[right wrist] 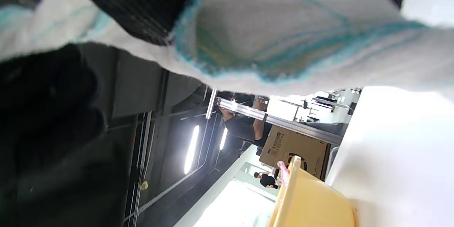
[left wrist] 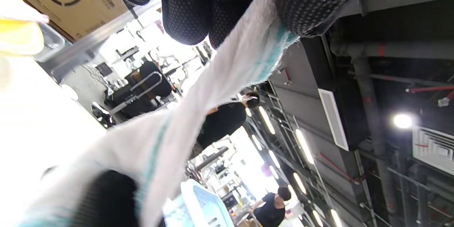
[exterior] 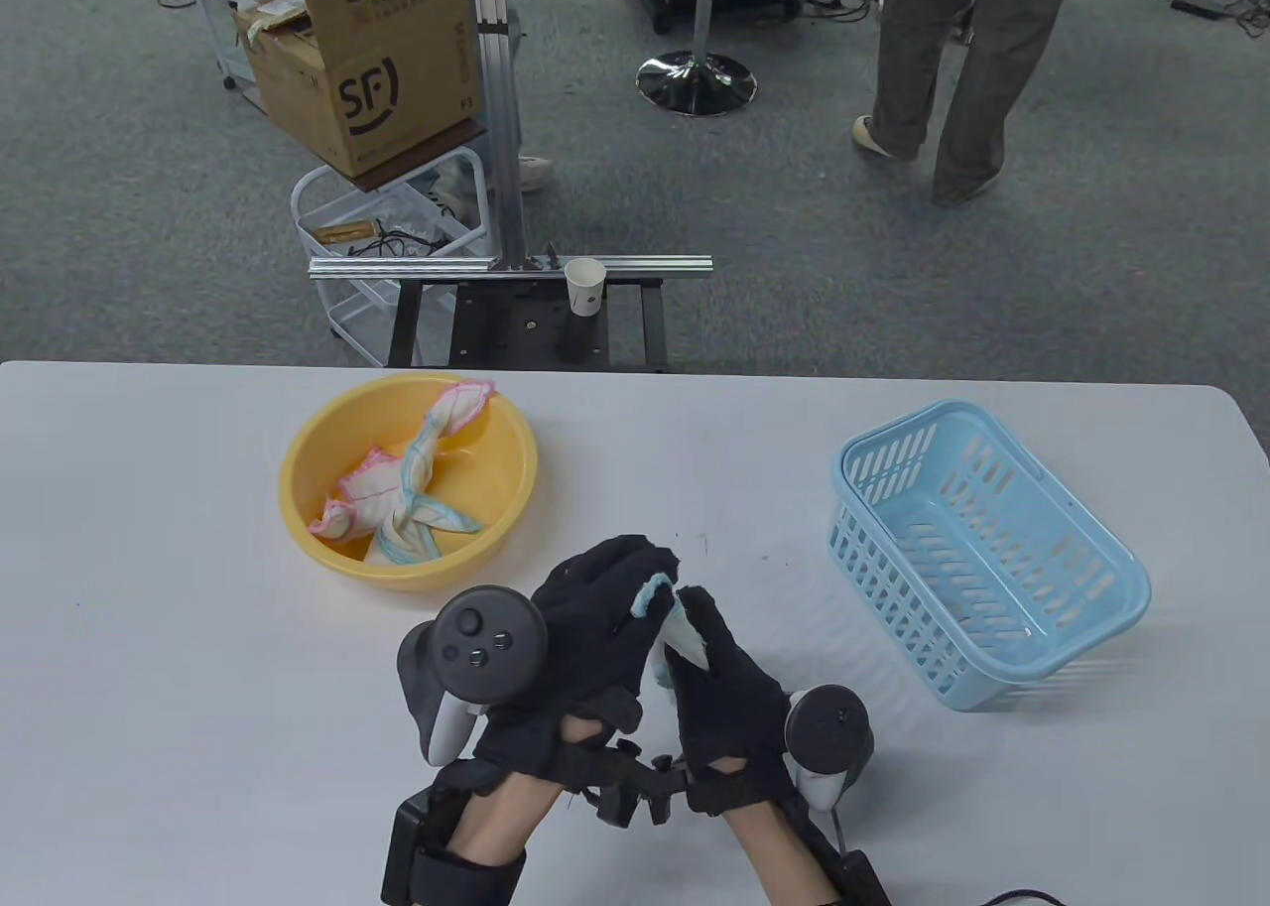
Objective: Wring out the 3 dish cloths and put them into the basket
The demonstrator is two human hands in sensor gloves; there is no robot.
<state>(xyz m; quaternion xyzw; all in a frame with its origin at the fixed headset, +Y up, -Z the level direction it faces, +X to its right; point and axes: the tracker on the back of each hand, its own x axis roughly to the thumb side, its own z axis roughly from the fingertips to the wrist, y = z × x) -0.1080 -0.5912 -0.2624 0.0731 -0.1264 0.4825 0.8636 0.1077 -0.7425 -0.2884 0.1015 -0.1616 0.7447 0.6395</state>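
Observation:
Both gloved hands hold one white dish cloth with teal edging (exterior: 675,628) above the table's front middle. My left hand (exterior: 605,618) curls over its upper end and my right hand (exterior: 719,688) grips its lower end. In the left wrist view the cloth (left wrist: 198,113) runs twisted from the left fingers (left wrist: 188,3) down to the other glove. The right wrist view shows the cloth (right wrist: 283,39) bunched close under the dark fingers (right wrist: 142,7). More cloths, pink-edged and blue-edged (exterior: 397,494), lie in the yellow bowl (exterior: 298,489). The light blue basket (exterior: 1111,569) stands tilted at the right, with no cloth in it.
Behind the table stand an aluminium frame with a paper cup (exterior: 584,286), a wire cart with a cardboard box (exterior: 382,63), and a person's legs (exterior: 943,72) on the carpet. The bowl (right wrist: 305,198) edge also shows in the right wrist view.

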